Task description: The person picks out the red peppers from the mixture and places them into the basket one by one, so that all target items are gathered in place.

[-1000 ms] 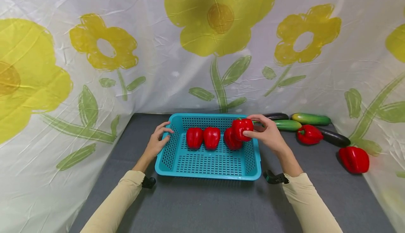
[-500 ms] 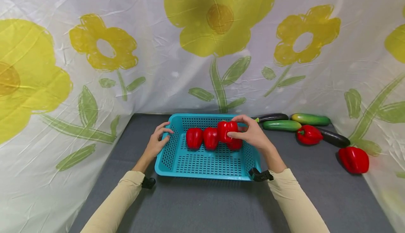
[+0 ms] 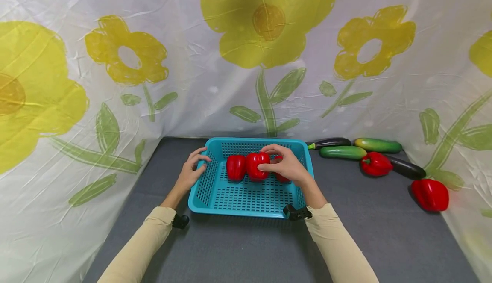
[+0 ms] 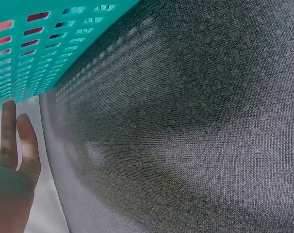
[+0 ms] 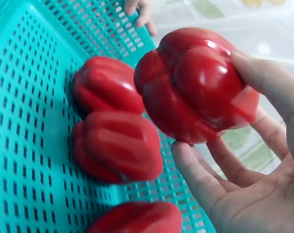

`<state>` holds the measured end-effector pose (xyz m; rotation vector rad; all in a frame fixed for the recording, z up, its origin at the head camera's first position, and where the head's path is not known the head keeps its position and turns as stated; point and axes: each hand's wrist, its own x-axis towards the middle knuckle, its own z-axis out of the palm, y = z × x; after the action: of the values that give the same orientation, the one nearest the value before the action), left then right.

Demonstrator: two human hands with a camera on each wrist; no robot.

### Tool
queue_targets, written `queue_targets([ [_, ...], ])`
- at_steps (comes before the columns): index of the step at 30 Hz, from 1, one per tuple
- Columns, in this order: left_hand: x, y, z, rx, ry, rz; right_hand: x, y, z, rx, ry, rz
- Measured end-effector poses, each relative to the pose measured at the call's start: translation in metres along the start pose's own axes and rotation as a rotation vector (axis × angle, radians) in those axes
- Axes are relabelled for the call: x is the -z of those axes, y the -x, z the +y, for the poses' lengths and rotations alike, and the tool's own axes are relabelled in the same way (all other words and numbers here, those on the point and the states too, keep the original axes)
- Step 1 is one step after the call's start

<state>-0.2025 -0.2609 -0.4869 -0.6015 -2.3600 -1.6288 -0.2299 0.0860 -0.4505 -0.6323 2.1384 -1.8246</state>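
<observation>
My right hand (image 3: 286,165) grips a red bell pepper (image 3: 256,166) between thumb and fingers, raised above the turquoise basket (image 3: 246,211). In the right wrist view the held bell pepper (image 5: 195,85) shows its lobed end, apart from the peppers below. Inside the basket another bell pepper (image 3: 235,167) lies to the left. One more pepper (image 3: 283,177) is partly hidden behind my right hand, and the held one covers a third in the head view. My left hand (image 3: 189,172) rests on the basket's left rim, its fingers loosely extended; two straight fingers (image 4: 28,141) show beside the outer wall.
To the right on the dark grey table (image 3: 246,249) lie a green cucumber (image 3: 343,152), a yellow-green cucumber (image 3: 378,145), two eggplants (image 3: 332,142) and two more red peppers (image 3: 429,194). A flower-printed white curtain (image 3: 192,95) rises behind and along the sides.
My right hand has carried the held bell pepper leftward, from the basket's right side, across the right-hand pepper, to above the middle one. The left hand has stayed at the left rim.
</observation>
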Motion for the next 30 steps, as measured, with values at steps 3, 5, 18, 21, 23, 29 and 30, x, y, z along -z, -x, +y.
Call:
queue_targets([
  [3, 0.000, 0.000, 0.001, 0.007, 0.002, -0.001, -0.007, -0.001, 0.001, -0.012, -0.027, -0.007],
  [5, 0.000, 0.000, 0.002, 0.013, 0.002, 0.000, -0.011, -0.001, 0.002, -0.021, -0.051, -0.010],
  [18, 0.000, 0.001, 0.001, -0.006, -0.027, 0.006, -0.031, -0.007, -0.001, -0.075, -0.083, -0.013],
  [21, -0.001, 0.001, -0.002, -0.002, -0.019, 0.005, -0.035, -0.009, -0.001, -0.086, -0.082, -0.024],
  [23, -0.001, 0.000, -0.005, -0.006, -0.019, 0.007, -0.038, -0.010, 0.001, -0.088, -0.089, -0.037],
  [29, -0.002, -0.001, -0.009, -0.013, -0.031, 0.009, -0.044, -0.013, 0.009, -0.104, -0.095, -0.048],
  [30, -0.001, -0.001, -0.009, -0.013, -0.033, 0.008, -0.044, -0.013, 0.010, -0.111, -0.097, -0.047],
])
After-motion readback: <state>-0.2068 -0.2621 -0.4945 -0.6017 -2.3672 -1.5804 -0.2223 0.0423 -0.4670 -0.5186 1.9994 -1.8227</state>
